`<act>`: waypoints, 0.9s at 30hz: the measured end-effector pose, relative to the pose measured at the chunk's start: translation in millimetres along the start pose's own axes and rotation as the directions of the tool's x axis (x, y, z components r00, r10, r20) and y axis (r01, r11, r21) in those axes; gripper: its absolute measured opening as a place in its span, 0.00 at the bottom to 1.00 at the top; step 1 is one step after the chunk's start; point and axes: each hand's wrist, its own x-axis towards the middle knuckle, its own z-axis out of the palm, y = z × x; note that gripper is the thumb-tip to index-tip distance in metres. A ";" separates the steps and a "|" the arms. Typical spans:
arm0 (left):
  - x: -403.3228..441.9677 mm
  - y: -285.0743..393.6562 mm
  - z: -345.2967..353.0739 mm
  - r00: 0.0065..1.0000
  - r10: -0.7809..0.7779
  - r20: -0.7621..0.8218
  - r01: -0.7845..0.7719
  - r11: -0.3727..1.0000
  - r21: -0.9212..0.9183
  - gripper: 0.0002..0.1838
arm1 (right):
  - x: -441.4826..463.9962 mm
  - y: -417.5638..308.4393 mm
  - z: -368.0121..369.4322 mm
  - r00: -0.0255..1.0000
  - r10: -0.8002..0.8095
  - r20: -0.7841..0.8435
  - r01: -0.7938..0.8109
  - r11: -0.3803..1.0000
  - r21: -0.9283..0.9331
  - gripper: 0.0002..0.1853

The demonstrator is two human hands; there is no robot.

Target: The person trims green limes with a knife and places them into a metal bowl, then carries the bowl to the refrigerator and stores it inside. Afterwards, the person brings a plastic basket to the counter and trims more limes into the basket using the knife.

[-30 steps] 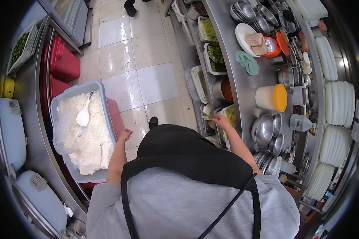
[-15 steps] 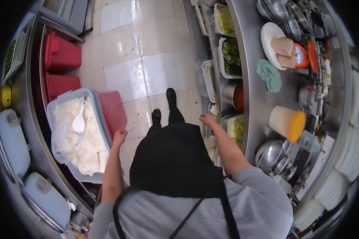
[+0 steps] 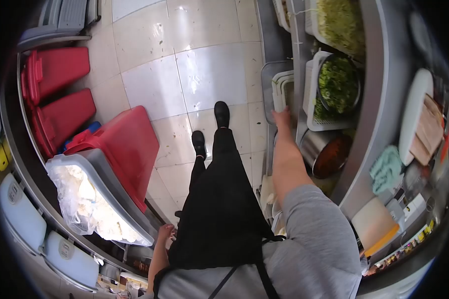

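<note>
Right hand [image 3: 282, 118]: at the white containers [image 3: 279, 94] (contact unclear), fingers' spacing hard to tell
Left hand [image 3: 166, 233]: beside the black apron [image 3: 217, 219], fingers curled together

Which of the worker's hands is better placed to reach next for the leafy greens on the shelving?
Probably the right hand: it is on the shelving side, nearer the leafy greens. The left hand is low on the opposite side, near the grey tub.

Bright overhead light glares off the floor tiles [image 3: 212, 74]. The wide lens bows both side counters, with black corners; the plate [image 3: 417, 117] and far-right items look soft and blurred.
</note>
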 end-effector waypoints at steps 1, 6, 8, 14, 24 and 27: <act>-6.1 0.6 5.9 0.999 -0.043 -0.011 0.043 0.999 0.009 0.10 | 25.1 13.4 15.2 0.996 -0.050 -0.076 0.055 0.996 0.063 0.50; -11.1 7.9 17.4 0.990 -0.142 0.007 0.142 0.988 -0.059 0.10 | 65.4 1.1 12.5 0.995 0.008 0.100 -0.029 0.978 0.208 0.56; -15.8 8.9 16.6 0.991 -0.136 0.016 0.137 0.987 -0.079 0.11 | 61.7 -1.1 7.2 0.985 0.005 0.171 -0.044 0.973 0.226 0.50; -12.9 28.3 21.5 0.998 0.069 -0.004 -0.069 0.995 -0.071 0.10 | -8.4 -4.3 -5.9 0.963 0.106 -0.249 -0.052 0.976 0.211 0.25; 2.6 65.3 23.2 0.962 0.270 -0.031 -0.271 0.957 -0.103 0.12 | -190.8 -97.8 37.3 0.897 -0.422 -0.131 0.441 0.848 0.292 0.26; 5.6 59.0 15.4 0.960 0.272 -0.063 -0.276 0.958 -0.079 0.14 | -199.3 -107.7 35.6 0.916 -0.386 -0.111 0.400 0.856 0.327 0.29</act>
